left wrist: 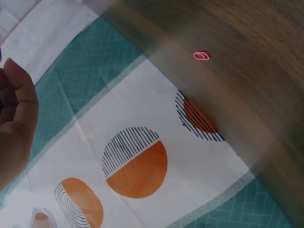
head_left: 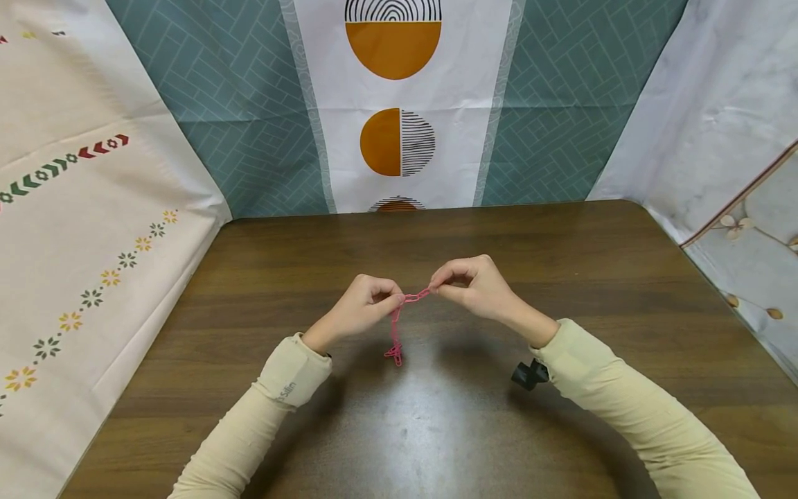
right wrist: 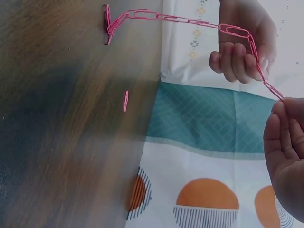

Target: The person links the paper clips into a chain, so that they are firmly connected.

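A chain of pink paper clips [head_left: 395,333] is held between both hands above the table. My left hand [head_left: 369,303] pinches it between thumb and fingertips. Slightly higher, my right hand [head_left: 476,284] pinches the chain's end clip. From the left fingers the rest hangs down to a small bunch of clips [head_left: 394,354] at the table surface. In the right wrist view the paper clip chain [right wrist: 175,19] runs past my left hand [right wrist: 247,45] to my right hand [right wrist: 287,147]. In the left wrist view, my left hand [left wrist: 21,114] shows only partly at the edge, its grip out of sight.
One loose pink paper clip [right wrist: 125,101] lies on the brown wooden table [head_left: 461,430], apart from the chain. A patterned cloth [head_left: 399,90] hangs along the table's far edge, with more cloth on both sides. A small black device [head_left: 530,375] sits at my right wrist.
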`<state>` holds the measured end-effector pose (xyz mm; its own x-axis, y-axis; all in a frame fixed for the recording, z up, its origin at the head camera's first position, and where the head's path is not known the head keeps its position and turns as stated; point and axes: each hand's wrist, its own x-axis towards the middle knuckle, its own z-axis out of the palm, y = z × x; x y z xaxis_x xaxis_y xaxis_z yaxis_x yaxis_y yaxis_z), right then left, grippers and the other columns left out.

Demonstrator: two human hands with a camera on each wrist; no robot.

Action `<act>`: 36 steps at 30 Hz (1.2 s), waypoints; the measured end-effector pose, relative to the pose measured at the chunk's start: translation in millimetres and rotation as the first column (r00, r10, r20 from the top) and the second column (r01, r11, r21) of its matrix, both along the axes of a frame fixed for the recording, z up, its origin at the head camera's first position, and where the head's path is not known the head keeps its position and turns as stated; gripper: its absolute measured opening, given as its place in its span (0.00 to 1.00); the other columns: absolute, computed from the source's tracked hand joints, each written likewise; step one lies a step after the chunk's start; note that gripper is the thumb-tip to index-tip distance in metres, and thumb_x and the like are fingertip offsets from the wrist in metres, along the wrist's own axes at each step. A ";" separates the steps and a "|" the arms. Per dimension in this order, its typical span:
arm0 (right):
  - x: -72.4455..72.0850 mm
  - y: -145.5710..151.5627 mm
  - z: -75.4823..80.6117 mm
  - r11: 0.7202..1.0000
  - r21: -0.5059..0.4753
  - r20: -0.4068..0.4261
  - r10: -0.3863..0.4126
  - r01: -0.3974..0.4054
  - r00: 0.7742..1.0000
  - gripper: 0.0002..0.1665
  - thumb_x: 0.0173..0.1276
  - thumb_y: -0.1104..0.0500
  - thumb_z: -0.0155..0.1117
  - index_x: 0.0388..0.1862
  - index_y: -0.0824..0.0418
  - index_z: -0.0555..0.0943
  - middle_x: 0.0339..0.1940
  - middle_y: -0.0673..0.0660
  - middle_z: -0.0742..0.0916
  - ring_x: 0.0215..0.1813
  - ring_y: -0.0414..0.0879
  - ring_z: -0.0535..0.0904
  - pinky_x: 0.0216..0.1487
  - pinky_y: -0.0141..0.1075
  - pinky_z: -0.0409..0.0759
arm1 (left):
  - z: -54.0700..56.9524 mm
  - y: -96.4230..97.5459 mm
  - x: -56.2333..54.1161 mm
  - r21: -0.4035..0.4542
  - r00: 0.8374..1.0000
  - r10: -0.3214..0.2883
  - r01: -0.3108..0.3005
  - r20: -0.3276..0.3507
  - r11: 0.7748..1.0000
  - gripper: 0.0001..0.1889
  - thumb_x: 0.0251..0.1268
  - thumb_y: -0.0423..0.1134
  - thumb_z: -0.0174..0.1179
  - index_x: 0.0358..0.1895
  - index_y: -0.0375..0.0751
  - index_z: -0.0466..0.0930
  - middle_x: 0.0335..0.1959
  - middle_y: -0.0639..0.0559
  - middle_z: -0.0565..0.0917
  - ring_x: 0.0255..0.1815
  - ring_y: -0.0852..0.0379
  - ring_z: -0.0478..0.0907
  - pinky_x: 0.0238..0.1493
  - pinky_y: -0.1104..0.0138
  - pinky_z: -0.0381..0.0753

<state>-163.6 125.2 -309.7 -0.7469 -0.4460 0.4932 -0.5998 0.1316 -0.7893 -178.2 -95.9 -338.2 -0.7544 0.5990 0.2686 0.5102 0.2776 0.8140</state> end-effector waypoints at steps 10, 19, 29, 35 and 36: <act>-8.9 -1.8 -7.9 0.999 -0.044 0.057 -0.011 0.014 0.998 0.05 0.54 0.74 0.63 0.25 0.67 0.82 0.27 0.61 0.84 0.29 0.42 0.79 0.31 0.30 0.76 | 16.9 2.8 13.6 -0.003 1.000 0.003 -0.003 -0.009 1.000 0.07 0.61 0.25 0.53 0.27 0.29 0.80 0.23 0.49 0.79 0.23 0.65 0.70 0.27 0.70 0.71; -8.9 -10.6 -4.8 0.996 -0.086 0.036 -0.011 0.014 0.999 0.04 0.55 0.74 0.63 0.26 0.68 0.82 0.27 0.61 0.84 0.30 0.43 0.80 0.32 0.33 0.78 | 21.4 9.5 19.3 0.103 0.994 0.055 -0.045 -0.097 0.994 0.07 0.62 0.27 0.54 0.39 0.29 0.79 0.33 0.43 0.83 0.31 0.57 0.76 0.33 0.65 0.75; -12.3 -18.6 -6.7 0.993 -0.111 0.042 -0.035 0.039 0.999 0.02 0.55 0.72 0.64 0.28 0.68 0.83 0.27 0.61 0.85 0.29 0.42 0.80 0.31 0.32 0.78 | 33.0 15.0 28.9 0.181 0.963 0.155 -0.116 -0.222 0.977 0.05 0.58 0.22 0.54 0.27 0.27 0.79 0.20 0.40 0.79 0.20 0.64 0.67 0.22 0.70 0.66; -14.0 -21.0 -8.0 0.993 -0.120 0.079 0.005 0.005 0.997 0.03 0.57 0.71 0.63 0.31 0.70 0.81 0.28 0.61 0.84 0.28 0.45 0.78 0.30 0.32 0.76 | 37.5 11.0 31.6 0.194 0.962 0.172 -0.131 -0.212 0.972 0.06 0.58 0.22 0.54 0.26 0.27 0.79 0.21 0.40 0.80 0.20 0.51 0.74 0.23 0.69 0.72; -14.8 -21.2 -8.6 0.993 -0.117 0.093 0.011 0.000 0.996 0.04 0.57 0.70 0.63 0.32 0.70 0.81 0.29 0.61 0.83 0.28 0.45 0.78 0.30 0.32 0.76 | 38.2 9.9 31.6 0.193 0.962 0.173 -0.133 -0.210 0.972 0.06 0.58 0.22 0.54 0.26 0.27 0.78 0.20 0.40 0.80 0.20 0.50 0.74 0.23 0.69 0.71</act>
